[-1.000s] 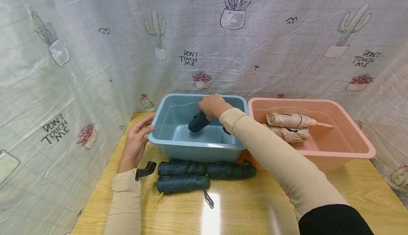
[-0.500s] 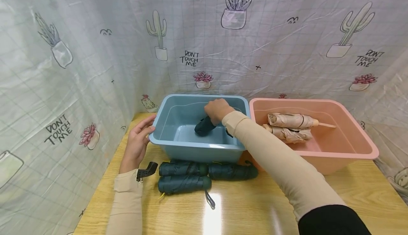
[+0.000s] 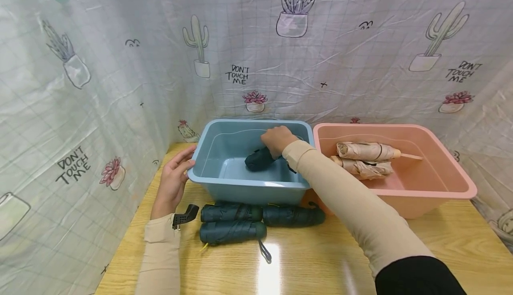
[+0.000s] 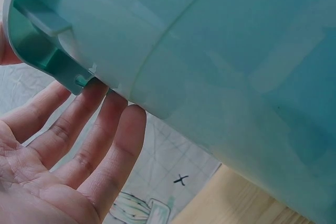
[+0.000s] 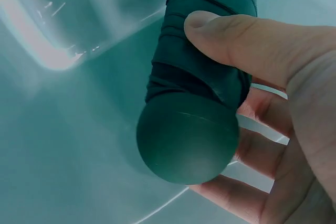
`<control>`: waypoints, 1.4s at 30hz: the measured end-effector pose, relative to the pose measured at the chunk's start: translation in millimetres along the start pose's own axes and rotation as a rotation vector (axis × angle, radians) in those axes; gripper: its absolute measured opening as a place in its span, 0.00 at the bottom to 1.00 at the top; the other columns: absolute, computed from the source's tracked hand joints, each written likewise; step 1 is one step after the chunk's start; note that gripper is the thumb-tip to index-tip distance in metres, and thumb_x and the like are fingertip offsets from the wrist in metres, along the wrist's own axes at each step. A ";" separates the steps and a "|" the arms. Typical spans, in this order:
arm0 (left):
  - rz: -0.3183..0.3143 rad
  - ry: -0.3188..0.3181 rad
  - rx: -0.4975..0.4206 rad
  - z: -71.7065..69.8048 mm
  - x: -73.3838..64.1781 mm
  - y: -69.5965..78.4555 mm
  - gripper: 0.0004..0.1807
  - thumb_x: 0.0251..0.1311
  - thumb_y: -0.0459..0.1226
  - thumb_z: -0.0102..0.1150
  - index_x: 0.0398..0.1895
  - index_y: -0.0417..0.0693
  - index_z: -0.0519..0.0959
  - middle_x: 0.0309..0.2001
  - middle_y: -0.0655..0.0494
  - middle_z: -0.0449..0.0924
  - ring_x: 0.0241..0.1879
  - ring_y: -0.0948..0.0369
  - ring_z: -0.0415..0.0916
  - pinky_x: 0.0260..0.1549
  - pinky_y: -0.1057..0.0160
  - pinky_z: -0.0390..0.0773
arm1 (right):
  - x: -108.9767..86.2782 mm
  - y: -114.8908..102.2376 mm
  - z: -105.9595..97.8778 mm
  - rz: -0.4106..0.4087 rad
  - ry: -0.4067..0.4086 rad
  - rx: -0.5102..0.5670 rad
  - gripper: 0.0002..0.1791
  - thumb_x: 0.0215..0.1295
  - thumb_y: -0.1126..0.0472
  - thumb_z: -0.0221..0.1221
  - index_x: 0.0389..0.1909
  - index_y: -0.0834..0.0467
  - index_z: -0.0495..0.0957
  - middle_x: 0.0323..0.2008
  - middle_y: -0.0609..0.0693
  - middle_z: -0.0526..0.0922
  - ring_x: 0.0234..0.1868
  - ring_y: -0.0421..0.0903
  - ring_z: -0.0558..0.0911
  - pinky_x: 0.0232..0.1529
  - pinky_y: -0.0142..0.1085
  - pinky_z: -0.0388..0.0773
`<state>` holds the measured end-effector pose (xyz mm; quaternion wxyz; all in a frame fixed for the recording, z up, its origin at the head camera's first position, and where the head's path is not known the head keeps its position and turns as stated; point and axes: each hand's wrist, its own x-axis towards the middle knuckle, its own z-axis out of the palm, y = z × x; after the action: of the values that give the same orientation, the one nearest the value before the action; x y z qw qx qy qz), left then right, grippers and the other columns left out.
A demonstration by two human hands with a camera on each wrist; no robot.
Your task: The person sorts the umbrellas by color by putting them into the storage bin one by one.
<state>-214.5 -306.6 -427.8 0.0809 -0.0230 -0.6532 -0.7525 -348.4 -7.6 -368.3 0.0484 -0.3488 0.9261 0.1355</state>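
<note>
My right hand [image 3: 278,139] wraps thumb and fingers around a folded, dark-green fabric umbrella [image 3: 258,159], inside the rectangular, blue plastic bin [image 3: 256,192], near its middle. My left hand [image 3: 173,179], with fingers nearly straight, touches the left rim, I think for keeping it steady.

Wooden table [image 3: 320,259] — blue bin [image 3: 252,192], pink bin [image 3: 433,194] alongside, three dark umbrellas [image 3: 232,232] in front.
</note>
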 end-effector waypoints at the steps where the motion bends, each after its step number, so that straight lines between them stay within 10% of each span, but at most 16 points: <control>1: 0.001 0.000 0.000 0.0 -0.1 -0.1 0.29 0.73 0.35 0.57 0.74 0.35 0.66 0.55 0.58 0.78 0.53 0.65 0.77 0.46 0.69 0.83 | 0.7 -0.1 0.7 -0.001 -0.001 -0.005 0.11 0.59 0.65 0.67 0.43 0.55 0.85 0.43 0.52 0.88 0.35 0.48 0.78 0.44 0.46 0.82; 16: 0.002 0.010 0.010 -0.5 -3.0 -3.6 0.29 0.73 0.36 0.58 0.74 0.35 0.66 0.54 0.58 0.78 0.53 0.65 0.78 0.46 0.69 0.83 | -2.3 0.2 -3.9 -0.013 -0.010 0.086 0.09 0.71 0.67 0.56 0.32 0.54 0.81 0.29 0.48 0.81 0.29 0.45 0.72 0.35 0.42 0.77; 25: 0.011 0.006 -0.007 -1.5 -2.2 -4.2 0.28 0.74 0.34 0.57 0.73 0.34 0.66 0.54 0.57 0.78 0.52 0.65 0.78 0.45 0.70 0.83 | -33.0 5.4 -51.7 -0.005 -0.058 0.326 0.21 0.70 0.54 0.63 0.61 0.52 0.79 0.53 0.50 0.85 0.51 0.49 0.82 0.55 0.49 0.80; 34: 0.014 0.009 -0.032 1.3 -0.2 -3.4 0.28 0.73 0.33 0.57 0.73 0.34 0.67 0.53 0.57 0.78 0.51 0.66 0.78 0.43 0.70 0.83 | -89.1 12.0 -75.2 -0.074 0.200 0.437 0.15 0.73 0.52 0.60 0.57 0.47 0.81 0.47 0.45 0.88 0.46 0.47 0.85 0.50 0.48 0.81; 42: 0.008 0.006 -0.013 0.4 0.7 -1.7 0.29 0.73 0.34 0.57 0.74 0.34 0.66 0.54 0.58 0.78 0.51 0.66 0.78 0.44 0.70 0.83 | -143.5 16.0 -53.7 -0.121 0.433 0.578 0.13 0.73 0.54 0.62 0.55 0.50 0.82 0.45 0.45 0.88 0.43 0.43 0.85 0.45 0.43 0.82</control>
<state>-215.5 -306.0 -429.4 0.0855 -0.0240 -0.6479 -0.7565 -250.8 79.4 -286.9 -0.0442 -0.3957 0.8925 -0.2120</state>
